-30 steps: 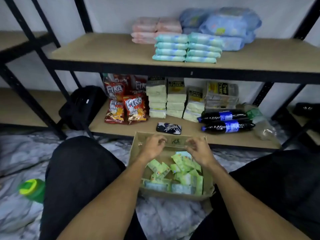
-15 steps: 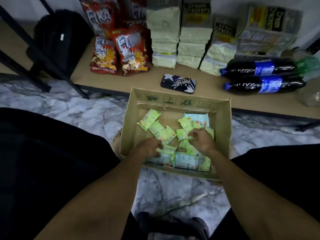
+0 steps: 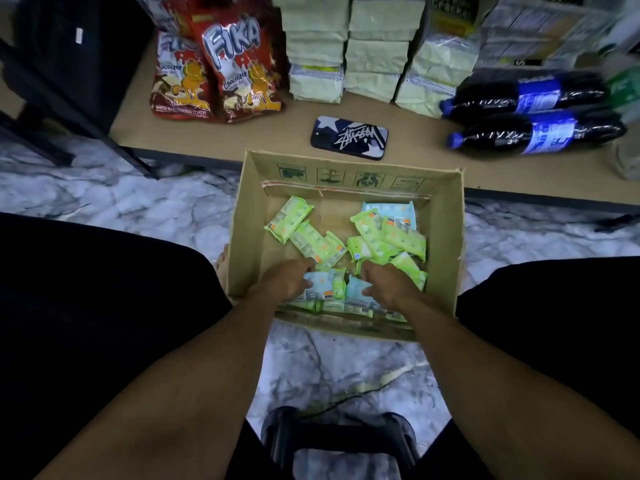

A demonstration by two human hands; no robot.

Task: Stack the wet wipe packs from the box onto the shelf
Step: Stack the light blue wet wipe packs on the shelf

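Both hands reach into the cardboard box [image 3: 446,244] on the floor: left hand [image 3: 289,280] and right hand [image 3: 386,284] have fingers curled around wet wipe packs [image 3: 332,289] at its near wall.

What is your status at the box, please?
Left hand and right hand down in box, closing on wet wipe packs. None lifted yet. Nothing blocking.

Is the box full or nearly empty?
Neither: partly filled. Packs lie loose in the box, with bare cardboard floor showing at the far side.
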